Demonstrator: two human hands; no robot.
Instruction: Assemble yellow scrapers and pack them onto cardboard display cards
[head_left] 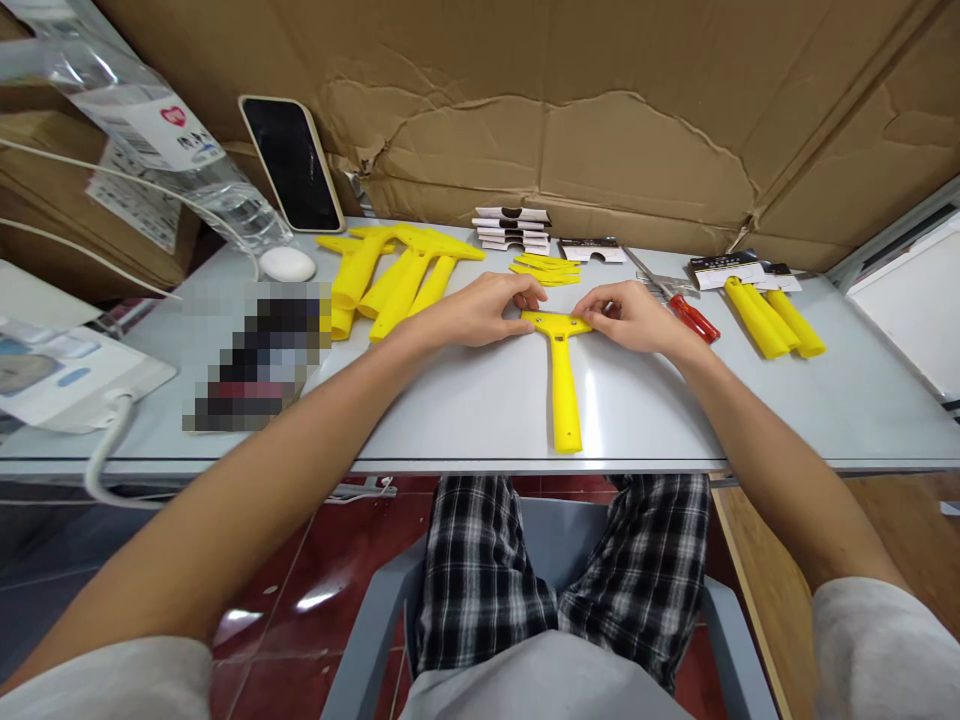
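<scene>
A yellow T-shaped scraper (566, 390) lies on the grey table, its handle toward me and two screws visible in its wide head. My left hand (491, 308) is closed at the left end of the head, thumb against it. At the right end, my right hand (626, 315) pinches the corner with curled fingers. Just beyond the head is a small pile of thin yellow strips (546, 270). A screwdriver with a red handle (694, 318) rests to the right of my right hand, beside a metal tool that I cannot make out fully.
More yellow scrapers (409, 280) lie in a group at left. Several printed cards (514, 230) are stacked at the back; carded yellow handles (765, 318) sit at right. A phone (294, 165) leans on the cardboard (600, 100) near a water bottle (172, 135) and white mouse (288, 264).
</scene>
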